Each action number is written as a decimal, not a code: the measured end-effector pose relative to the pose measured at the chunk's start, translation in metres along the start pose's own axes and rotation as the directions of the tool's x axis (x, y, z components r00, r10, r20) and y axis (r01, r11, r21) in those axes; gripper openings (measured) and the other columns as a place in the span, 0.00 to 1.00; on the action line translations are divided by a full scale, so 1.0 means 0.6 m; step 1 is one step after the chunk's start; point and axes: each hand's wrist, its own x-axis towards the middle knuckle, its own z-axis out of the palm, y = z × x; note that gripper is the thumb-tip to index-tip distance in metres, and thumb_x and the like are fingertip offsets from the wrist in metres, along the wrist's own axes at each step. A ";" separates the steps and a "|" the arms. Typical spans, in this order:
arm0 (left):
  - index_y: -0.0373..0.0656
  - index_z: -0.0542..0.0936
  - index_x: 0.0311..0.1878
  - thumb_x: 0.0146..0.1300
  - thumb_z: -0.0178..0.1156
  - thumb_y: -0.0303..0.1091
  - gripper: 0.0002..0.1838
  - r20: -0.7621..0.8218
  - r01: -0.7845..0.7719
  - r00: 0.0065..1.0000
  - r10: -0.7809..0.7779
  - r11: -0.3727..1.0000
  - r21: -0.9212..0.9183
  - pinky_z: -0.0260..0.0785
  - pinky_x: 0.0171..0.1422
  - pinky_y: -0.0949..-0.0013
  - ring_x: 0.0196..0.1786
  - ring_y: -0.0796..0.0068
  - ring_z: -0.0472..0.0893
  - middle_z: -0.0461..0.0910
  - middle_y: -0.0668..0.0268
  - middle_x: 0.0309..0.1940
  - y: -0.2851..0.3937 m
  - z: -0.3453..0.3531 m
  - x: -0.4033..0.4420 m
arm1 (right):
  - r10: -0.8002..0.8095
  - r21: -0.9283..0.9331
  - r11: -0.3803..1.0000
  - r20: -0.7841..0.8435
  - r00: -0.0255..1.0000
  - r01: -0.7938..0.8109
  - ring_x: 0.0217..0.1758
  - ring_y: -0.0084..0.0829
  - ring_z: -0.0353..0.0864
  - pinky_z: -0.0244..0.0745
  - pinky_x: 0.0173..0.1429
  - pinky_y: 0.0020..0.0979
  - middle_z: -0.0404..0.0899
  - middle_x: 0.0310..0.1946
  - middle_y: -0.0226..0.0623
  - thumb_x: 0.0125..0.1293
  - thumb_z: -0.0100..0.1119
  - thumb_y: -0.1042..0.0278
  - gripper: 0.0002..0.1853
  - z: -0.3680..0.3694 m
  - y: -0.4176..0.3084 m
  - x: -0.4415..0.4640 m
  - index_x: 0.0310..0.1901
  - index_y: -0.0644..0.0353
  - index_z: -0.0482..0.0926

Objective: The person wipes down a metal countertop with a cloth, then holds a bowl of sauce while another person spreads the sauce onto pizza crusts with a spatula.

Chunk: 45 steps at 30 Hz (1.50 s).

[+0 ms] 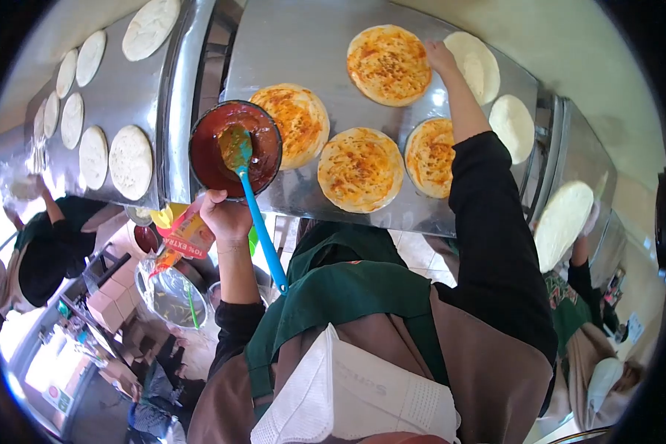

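My left hand (226,214) grips the lower rim of a dark bowl (200,159) with red sauce inside. A turquoise-handled spoon (253,203) coated in sauce rests in the bowl, its handle hanging over the rim toward my apron. My right hand (440,58) is at the far side of the metal table, its curled fingers at the right edge of a sauced flatbread (388,65). Just beyond that hand lies a plain flatbread (475,68). Nearer to me are more sauced flatbreads (360,170), one partly behind the bowl and another (429,157) partly behind my right sleeve.
Another metal table (152,81) at the left bears several plain flatbreads (131,163). A second plain round (511,129) lies at my table's right. At the far right a co-worker holds a flatbread (564,226). A large metal bowl (172,292) stands below left, near another person.
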 end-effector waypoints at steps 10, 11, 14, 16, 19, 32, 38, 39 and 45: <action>0.41 0.70 0.60 0.45 0.50 0.31 0.32 0.021 -0.009 1.000 0.011 0.993 -0.119 0.60 0.68 0.48 0.59 0.59 0.72 0.74 0.61 0.57 0.000 -0.005 -0.014 | 0.245 0.281 0.876 0.442 0.863 -0.392 0.53 0.40 0.74 0.67 0.54 0.41 0.75 0.51 0.48 0.62 0.39 0.27 0.47 -0.047 -0.024 0.002 0.64 0.69 0.61; 0.41 0.71 0.58 0.43 0.51 0.30 0.31 -0.014 -0.002 1.000 0.001 0.993 -0.121 0.64 0.64 0.55 0.57 0.63 0.74 0.75 0.63 0.55 0.002 0.007 -0.018 | 0.258 0.330 0.838 0.463 0.848 -0.435 0.53 0.40 0.74 0.66 0.55 0.42 0.74 0.52 0.47 0.60 0.40 0.25 0.49 -0.053 -0.026 0.001 0.66 0.68 0.58; 0.40 0.73 0.56 0.41 0.51 0.28 0.31 -0.049 0.011 0.999 -0.017 0.992 -0.128 0.67 0.61 0.62 0.55 0.66 0.75 0.77 0.65 0.52 0.003 0.023 -0.020 | 0.296 0.380 0.781 0.475 0.829 -0.496 0.50 0.39 0.74 0.66 0.55 0.42 0.73 0.50 0.44 0.57 0.42 0.23 0.51 -0.069 -0.030 -0.005 0.67 0.66 0.57; 0.40 0.73 0.56 0.41 0.51 0.28 0.31 -0.046 0.011 0.999 -0.018 0.991 -0.132 0.67 0.61 0.62 0.55 0.66 0.75 0.77 0.65 0.52 0.004 0.023 -0.019 | 0.316 0.389 0.767 0.463 0.828 -0.511 0.47 0.38 0.74 0.66 0.55 0.42 0.74 0.49 0.43 0.56 0.43 0.23 0.51 -0.078 -0.032 -0.009 0.66 0.65 0.58; 0.39 0.72 0.56 0.41 0.52 0.29 0.31 -0.027 0.012 1.000 -0.016 0.991 -0.131 0.66 0.62 0.62 0.55 0.66 0.75 0.77 0.65 0.52 0.005 0.018 -0.016 | 0.339 0.419 0.697 0.522 0.782 -0.582 0.45 0.35 0.75 0.65 0.57 0.39 0.75 0.47 0.42 0.57 0.46 0.27 0.48 -0.077 -0.018 -0.004 0.67 0.62 0.59; 0.41 0.71 0.58 0.44 0.52 0.30 0.30 -0.042 0.001 0.999 -0.006 0.993 -0.116 0.67 0.61 0.60 0.56 0.64 0.74 0.76 0.63 0.54 0.013 0.012 -0.012 | 0.061 0.730 0.260 0.640 0.766 -0.631 0.58 0.45 0.71 0.63 0.63 0.43 0.67 0.59 0.35 0.60 0.49 0.34 0.39 -0.069 -0.023 -0.057 0.61 0.60 0.62; 0.40 0.72 0.57 0.44 0.50 0.30 0.30 0.015 0.005 1.000 -0.003 0.989 -0.145 0.61 0.67 0.55 0.59 0.61 0.73 0.76 0.62 0.56 0.017 0.003 -0.008 | 0.068 0.776 0.101 0.619 0.782 -0.623 0.67 0.49 0.60 0.52 0.69 0.52 0.52 0.70 0.39 0.57 0.53 0.36 0.48 -0.053 -0.053 -0.070 0.70 0.61 0.50; 0.40 0.72 0.57 0.44 0.50 0.30 0.30 0.010 0.008 1.000 -0.007 0.989 -0.146 0.61 0.67 0.56 0.58 0.61 0.73 0.76 0.62 0.56 0.018 0.000 -0.009 | 0.047 0.776 0.076 0.625 0.779 -0.627 0.68 0.48 0.58 0.51 0.69 0.53 0.49 0.72 0.39 0.57 0.54 0.36 0.49 -0.048 -0.059 -0.071 0.71 0.61 0.48; 0.39 0.73 0.56 0.44 0.50 0.30 0.29 -0.004 0.014 1.000 -0.015 0.987 -0.162 0.61 0.67 0.56 0.58 0.62 0.73 0.76 0.62 0.55 0.027 -0.008 -0.007 | -0.028 0.791 -0.018 0.611 0.791 -0.611 0.71 0.47 0.54 0.47 0.70 0.56 0.45 0.73 0.39 0.56 0.56 0.40 0.51 -0.002 -0.130 -0.052 0.72 0.61 0.43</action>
